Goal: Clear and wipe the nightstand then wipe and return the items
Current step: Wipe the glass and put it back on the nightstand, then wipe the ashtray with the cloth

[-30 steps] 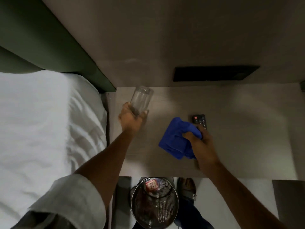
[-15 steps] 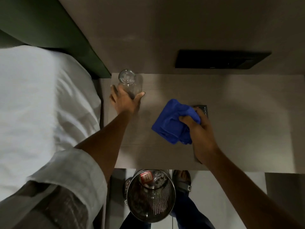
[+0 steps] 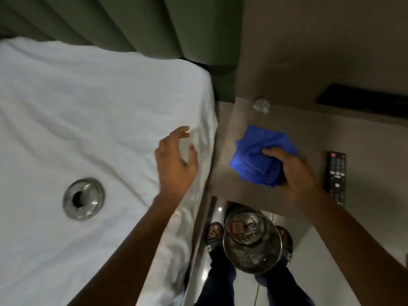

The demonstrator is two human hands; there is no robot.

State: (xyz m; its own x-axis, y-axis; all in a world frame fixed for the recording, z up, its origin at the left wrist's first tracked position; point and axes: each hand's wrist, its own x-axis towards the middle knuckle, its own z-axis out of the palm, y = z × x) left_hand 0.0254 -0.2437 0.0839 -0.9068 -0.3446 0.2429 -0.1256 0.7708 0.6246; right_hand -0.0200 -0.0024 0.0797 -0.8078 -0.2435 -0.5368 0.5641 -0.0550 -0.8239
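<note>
Blue cloth point(image 3: 262, 155) is bunched on the counter point(image 3: 364, 138), pinned under the right hand point(image 3: 293, 171). Clear glass point(image 3: 261, 104) stands upright at the counter's back edge, just beyond the cloth. Black remote point(image 3: 336, 177) lies flat, buttons up, just right of that hand. Round glass ashtray point(image 3: 84, 198) sits on the bed's white sheet, well left of the empty, open-fingered left hand point(image 3: 174, 164).

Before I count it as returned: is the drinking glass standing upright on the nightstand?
Upright: the glass stands in the nightstand's back corner by the wall, its round rim facing up, neither hand touching it.
</note>
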